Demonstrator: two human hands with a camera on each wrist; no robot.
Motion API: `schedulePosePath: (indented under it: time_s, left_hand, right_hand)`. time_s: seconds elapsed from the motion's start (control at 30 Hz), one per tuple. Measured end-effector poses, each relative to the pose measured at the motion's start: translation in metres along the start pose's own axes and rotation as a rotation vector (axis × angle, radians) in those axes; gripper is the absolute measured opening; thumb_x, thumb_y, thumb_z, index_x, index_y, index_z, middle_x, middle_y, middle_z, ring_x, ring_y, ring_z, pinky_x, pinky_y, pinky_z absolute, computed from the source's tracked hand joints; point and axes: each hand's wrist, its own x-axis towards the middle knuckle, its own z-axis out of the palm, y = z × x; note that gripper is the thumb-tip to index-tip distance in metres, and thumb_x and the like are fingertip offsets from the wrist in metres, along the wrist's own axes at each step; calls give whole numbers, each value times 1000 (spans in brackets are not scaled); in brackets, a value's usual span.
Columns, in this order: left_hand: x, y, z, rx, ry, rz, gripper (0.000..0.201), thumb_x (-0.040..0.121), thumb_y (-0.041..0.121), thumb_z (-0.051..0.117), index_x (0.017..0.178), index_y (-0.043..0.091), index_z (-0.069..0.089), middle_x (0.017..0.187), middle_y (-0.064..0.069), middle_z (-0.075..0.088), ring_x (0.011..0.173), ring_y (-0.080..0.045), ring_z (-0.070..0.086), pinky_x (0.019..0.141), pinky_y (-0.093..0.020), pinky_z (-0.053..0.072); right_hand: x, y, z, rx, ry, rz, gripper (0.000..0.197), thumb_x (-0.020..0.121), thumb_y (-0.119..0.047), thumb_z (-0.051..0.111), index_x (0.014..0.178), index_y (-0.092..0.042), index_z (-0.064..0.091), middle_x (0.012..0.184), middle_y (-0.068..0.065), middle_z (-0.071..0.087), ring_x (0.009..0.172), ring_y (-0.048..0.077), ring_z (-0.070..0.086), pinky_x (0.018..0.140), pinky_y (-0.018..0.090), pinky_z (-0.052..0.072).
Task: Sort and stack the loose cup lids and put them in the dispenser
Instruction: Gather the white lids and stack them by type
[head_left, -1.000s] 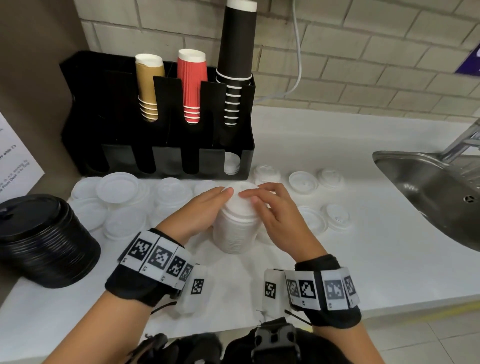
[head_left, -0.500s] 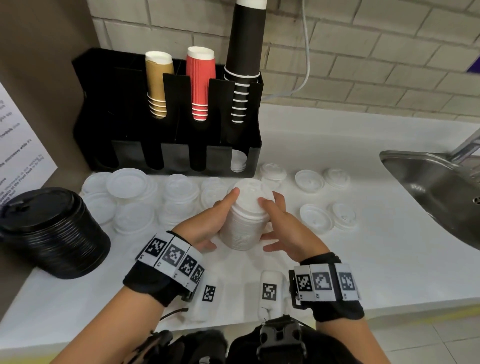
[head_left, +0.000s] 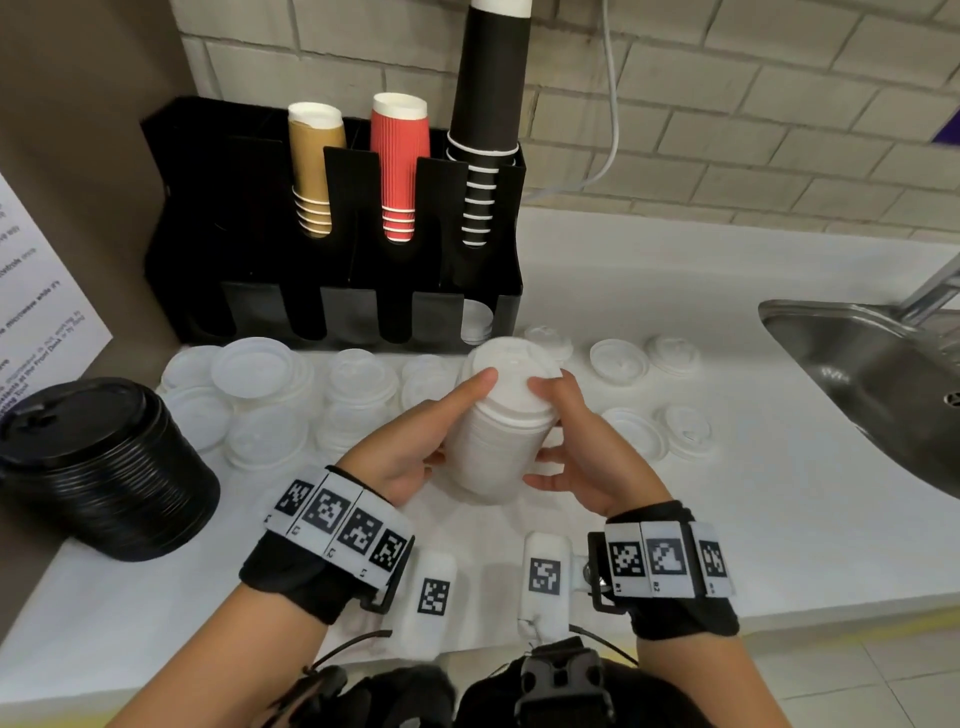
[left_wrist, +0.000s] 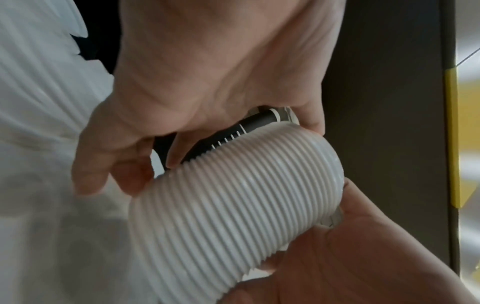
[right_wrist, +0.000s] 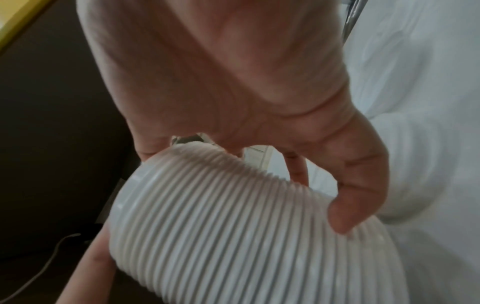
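Both hands hold a tall stack of white lids (head_left: 493, 441) between them, just above the white counter (head_left: 779, 519) and tilted a little. My left hand (head_left: 441, 426) grips its left side with the forefinger on the top lid. My right hand (head_left: 566, 436) grips the right side. The ribbed stack (left_wrist: 233, 205) fills the left wrist view under my left hand (left_wrist: 182, 123), and the stack (right_wrist: 246, 226) shows below my right hand (right_wrist: 259, 123) in the right wrist view. The black dispenser (head_left: 332, 312) stands behind, with white lids (head_left: 475, 322) in its rightmost front slot. Loose white lids (head_left: 260, 384) lie before it.
A pile of black lids (head_left: 98, 467) sits at the left front. More loose white lids (head_left: 618, 361) lie right of the hands. A steel sink (head_left: 872, 374) is at the far right. Brown, red and black cups (head_left: 397, 166) stand in the dispenser's rear slots.
The hands moved from pressing on the stack's top to gripping its sides. The stack has risen off the counter and tipped slightly.
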Motion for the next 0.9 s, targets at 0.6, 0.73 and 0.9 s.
schedulePosePath:
  time_s: [0.6,0.73,0.9]
  left_hand:
    - [-39,27,-79,-750,-29,320,69,60,61,73,118,24,71,124,-7,67,112,-28,65,90,-49,54]
    - [-55,41,-99,-796,6,409,70,63,61,70,122,24,69,128,-7,65,117,-29,62,100,-53,45]
    - [-78,67,-125,-867,-9,540,80,61,56,72,133,23,59,133,-6,62,122,-30,59,103,-54,44]
  right_hand:
    - [37,-112,86,-566,-417,-278,49,86,-72,33,131,-54,30,133,-9,52,121,23,51,100,53,38]
    - [60,-138,100,-413,-491,-352,59,84,-79,21,125,-50,50,128,-5,59,113,22,56,90,49,45]
    - [115,-131,139,-525,-334,-408,32,101,-27,41,122,-10,58,115,7,59,110,24,55,91,31,43]
